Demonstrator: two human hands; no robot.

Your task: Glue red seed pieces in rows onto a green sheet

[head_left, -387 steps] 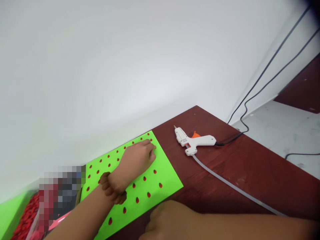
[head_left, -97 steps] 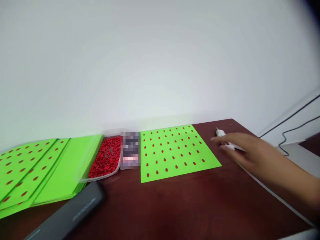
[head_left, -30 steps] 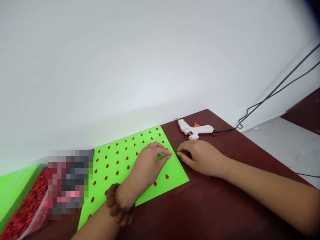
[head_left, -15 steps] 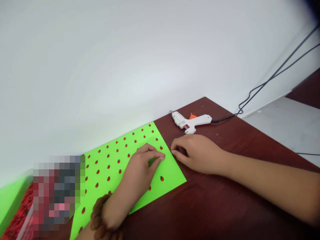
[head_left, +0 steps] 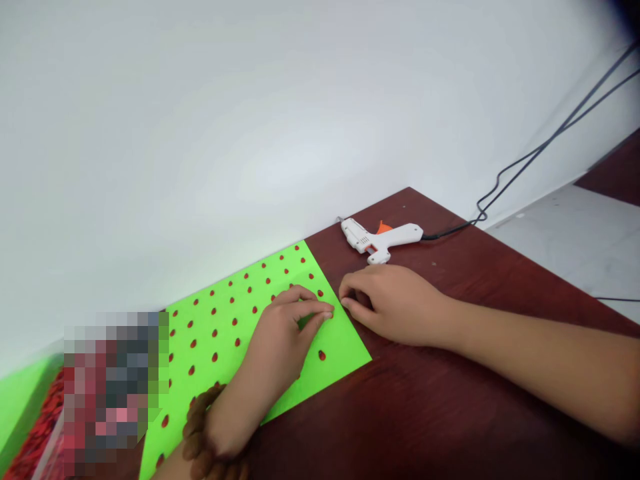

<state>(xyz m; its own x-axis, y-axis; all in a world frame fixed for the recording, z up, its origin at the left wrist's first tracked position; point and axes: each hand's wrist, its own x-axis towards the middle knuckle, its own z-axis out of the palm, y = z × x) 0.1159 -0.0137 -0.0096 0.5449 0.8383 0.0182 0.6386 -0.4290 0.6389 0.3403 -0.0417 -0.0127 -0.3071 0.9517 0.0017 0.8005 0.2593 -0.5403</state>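
A bright green sheet (head_left: 295, 398) carries rows of small red ladybug pieces (head_left: 321, 355) with dark ends. Over its right part, my left hand (head_left: 280, 353) is closed in a pinch, thumb and forefinger at a small red ladybug piece (head_left: 331, 315) near the sheet's right edge. My right hand (head_left: 395, 303) rests on the dark red table just beyond that edge, its fingers curled and thumb against the forefinger. Whatever those fingertips may hold is too small to make out.
A white glue gun (head_left: 383, 240) with an orange trigger lies behind my right hand, its black cable (head_left: 450, 235) running off to the right. At lower left is a heap of red pieces (head_left: 37, 420) beside a blurred-out patch. A white wall (head_left: 200, 133) borders the table (head_left: 450, 400).
My left fingertips have shifted very slightly right, and red now shows at the pinch. The right hand keeps its curled pose. The whole view has moved a little.
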